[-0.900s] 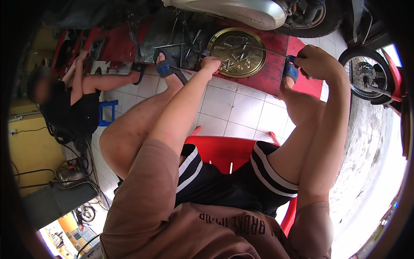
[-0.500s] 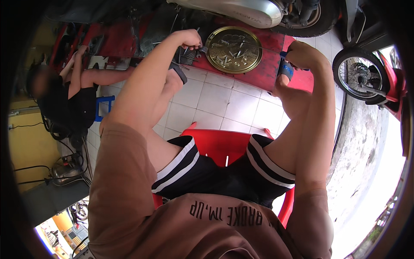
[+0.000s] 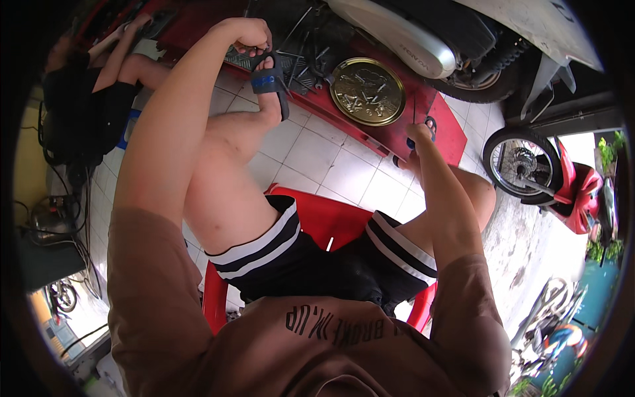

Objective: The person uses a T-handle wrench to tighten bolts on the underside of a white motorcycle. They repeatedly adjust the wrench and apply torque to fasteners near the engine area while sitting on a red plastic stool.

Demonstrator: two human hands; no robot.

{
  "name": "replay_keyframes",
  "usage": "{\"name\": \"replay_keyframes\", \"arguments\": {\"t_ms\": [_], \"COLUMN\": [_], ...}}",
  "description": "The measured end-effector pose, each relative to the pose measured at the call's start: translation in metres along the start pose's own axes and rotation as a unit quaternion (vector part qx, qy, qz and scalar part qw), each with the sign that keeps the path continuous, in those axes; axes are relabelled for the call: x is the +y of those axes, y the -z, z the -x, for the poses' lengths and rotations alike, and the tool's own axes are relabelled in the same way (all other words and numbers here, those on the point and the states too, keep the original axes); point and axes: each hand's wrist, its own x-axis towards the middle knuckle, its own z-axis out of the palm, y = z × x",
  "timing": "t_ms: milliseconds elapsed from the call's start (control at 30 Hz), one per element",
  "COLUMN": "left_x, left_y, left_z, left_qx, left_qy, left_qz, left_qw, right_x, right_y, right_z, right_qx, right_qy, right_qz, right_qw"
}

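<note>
My right hand [image 3: 419, 134] is closed round the blue handle of a screwdriver, in front of the red lift platform [image 3: 446, 122]. Its thin dark shaft [image 3: 415, 106] points away from me, just right of a round gold tray [image 3: 401, 109]. Small metal parts, several of them bolt-like, lie in that tray. My left hand [image 3: 250, 34] is over the far left part of the platform, above my sandalled foot. Its fingers are curled; whatever they hold, if anything, is hidden. Several wrenches and other hand tools [image 3: 311, 69] lie between that hand and the tray.
A motorcycle [image 3: 423, 49] stands on the platform behind the tray. To the right is a red motorcycle's front wheel [image 3: 522, 165]. A co-worker in black [image 3: 79, 112] sits at the left. My sandalled feet [image 3: 268, 79] are by the platform's near edge, and a red chair [image 3: 331, 212] is under me.
My left hand has moved left and away from the tray. My right hand has come nearer, and the screwdriver has swung from pointing left across the tray to pointing away. The view has turned right.
</note>
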Motion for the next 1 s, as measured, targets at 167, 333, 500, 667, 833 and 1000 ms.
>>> {"name": "replay_keyframes", "arguments": {"t_ms": [167, 333, 500, 667, 833, 1000], "left_x": [-0.052, -0.074, -0.081, -0.075, -0.09, -0.079], "left_y": [-0.004, -0.01, -0.011, -0.013, -0.019, -0.017], "left_z": [-0.012, -0.007, -0.006, 0.002, -0.002, 0.001], "left_qx": [0.027, 0.01, 0.043, 0.046, 0.07, 0.084], "left_qy": [0.087, 0.088, 0.084, 0.112, 0.145, 0.153], "left_qz": [0.056, 0.108, 0.13, 0.118, 0.101, 0.106], "left_qw": [0.994, 0.99, 0.987, 0.986, 0.982, 0.979], "right_x": [0.014, 0.012, 0.017, 0.026, 0.022, 0.017], "right_y": [-0.021, -0.049, -0.054, -0.048, -0.047, -0.048], "right_z": [-0.023, -0.02, -0.035, -0.038, -0.025, -0.014], "right_qx": [-0.022, -0.012, 0.052, 0.041, 0.065, 0.28], "right_qy": [-0.02, -0.036, 0.0, -0.015, 0.004, 0.069], "right_qz": [0.045, 0.071, 0.096, 0.024, -0.006, 0.008], "right_qw": [0.999, 0.997, 0.994, 0.999, 0.998, 0.957]}}
